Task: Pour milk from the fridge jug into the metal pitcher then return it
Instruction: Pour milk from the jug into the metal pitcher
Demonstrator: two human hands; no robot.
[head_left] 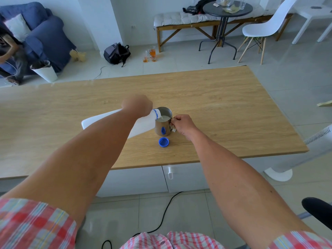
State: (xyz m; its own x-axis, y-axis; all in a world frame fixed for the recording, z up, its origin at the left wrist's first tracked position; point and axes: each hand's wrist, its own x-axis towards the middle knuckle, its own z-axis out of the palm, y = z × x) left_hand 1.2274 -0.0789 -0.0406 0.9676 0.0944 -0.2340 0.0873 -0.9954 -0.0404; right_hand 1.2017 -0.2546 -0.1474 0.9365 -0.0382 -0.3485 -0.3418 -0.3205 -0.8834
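Note:
A white plastic milk jug (143,125) is tipped nearly flat, its blue-ringed neck over the rim of the metal pitcher (162,126). My left hand (137,105) grips the jug near its neck. White milk runs from the spout and pools inside the pitcher. My right hand (183,124) is closed on the pitcher's handle and holds it upright on the wooden table (224,108). The jug's blue cap (163,142) lies upside down on the table just in front of the pitcher. Much of the jug's body is hidden behind my left forearm.
A white fan (305,151) stands at the table's right edge. A black cable (161,220) runs over the tiled floor below me. Beyond the table are a backpack (116,53), glasses on the floor (150,55), a bench, a round table and a white chair (264,27).

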